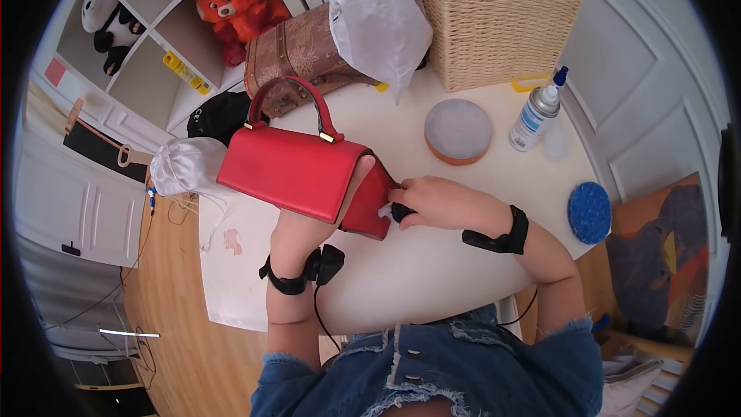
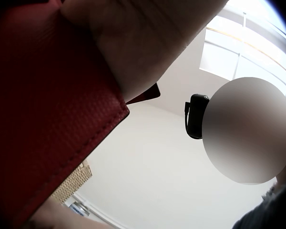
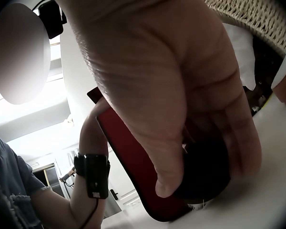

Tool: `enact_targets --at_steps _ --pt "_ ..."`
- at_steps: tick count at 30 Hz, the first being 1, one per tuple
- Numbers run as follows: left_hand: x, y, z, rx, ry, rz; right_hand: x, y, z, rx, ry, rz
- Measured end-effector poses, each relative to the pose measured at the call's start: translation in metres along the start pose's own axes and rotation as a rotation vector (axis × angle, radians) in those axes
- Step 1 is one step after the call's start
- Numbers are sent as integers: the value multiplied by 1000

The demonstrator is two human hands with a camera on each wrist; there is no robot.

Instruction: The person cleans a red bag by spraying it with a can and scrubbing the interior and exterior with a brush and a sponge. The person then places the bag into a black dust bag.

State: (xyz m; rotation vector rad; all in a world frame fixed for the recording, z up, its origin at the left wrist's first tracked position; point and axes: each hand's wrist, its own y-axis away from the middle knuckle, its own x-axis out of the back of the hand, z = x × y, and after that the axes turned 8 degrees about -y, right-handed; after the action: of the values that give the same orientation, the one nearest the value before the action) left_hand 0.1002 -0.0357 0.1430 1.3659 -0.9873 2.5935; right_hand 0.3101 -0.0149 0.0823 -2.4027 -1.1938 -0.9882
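A red handbag (image 1: 289,174) with a top handle is tilted over the table. My left hand (image 1: 297,235) holds it from below; part of the hand is hidden behind the bag's front panel, and one digit lies along its side edge. My right hand (image 1: 432,199) grips a small, rounded black tool (image 3: 205,169) between thumb and fingers. The tool's pale tip is right at the bag's narrow side panel (image 1: 367,205). In the left wrist view, the bag's stitched red leather (image 2: 52,109) fills the left side beside my palm.
The white table (image 1: 417,278) holds a round grey-topped pad (image 1: 458,130), a spray can (image 1: 532,120), a blue scrubbing disc (image 1: 589,212) and a wicker basket (image 1: 494,23). A white drawstring pouch (image 1: 185,166), black cap (image 1: 220,117) and brown patterned case (image 1: 297,50) lie beyond the bag.
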Motion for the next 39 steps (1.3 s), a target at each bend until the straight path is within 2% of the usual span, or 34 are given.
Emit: enact_targets --at_steps 4,6,7,9,12,13,15,18,21,28,30,34,36,37,38,39 --pt "2 -2 5 74 57 -45 10 4 -7 17 66 91" --pt "2 -1 5 115 70 -60 18 7 -14 72 59 254" --pt "3 -1 4 74 52 -54 22 9 -19 72 58 250" --pt "2 0 3 34 35 -49 29 13 -28 160 62 436" --pt "1 -2 4 76 73 -46 30 14 -30 173 90 463" --pt "2 -3 6 103 96 -47 29 14 -29 173 89 463" --pt "3 -4 9 129 119 -48 21 12 -23 83 114 322" --pt "4 -3 9 153 123 -59 0 4 -12 -3 205 243" --pt "2 -1 4 59 33 -38 -13 3 -5 -44 247 176" --pt "0 2 0 23 -1 -23 -38 1 -7 37 261 207" --pt "1 1 1 17 -16 -19 -27 6 -20 91 50 -62" --pt "3 1 0 -1 -7 -23 -23 7 -10 151 -31 -74" --pt "3 2 0 -35 -40 -10 -17 6 -4 19 21 1" --pt "2 2 1 0 4 -17 -13 5 -5 -69 64 129" --pt "2 2 2 34 49 -24 -13 4 -3 -69 65 127" --pt "1 1 2 35 49 -23 -13 4 -1 -118 88 237"
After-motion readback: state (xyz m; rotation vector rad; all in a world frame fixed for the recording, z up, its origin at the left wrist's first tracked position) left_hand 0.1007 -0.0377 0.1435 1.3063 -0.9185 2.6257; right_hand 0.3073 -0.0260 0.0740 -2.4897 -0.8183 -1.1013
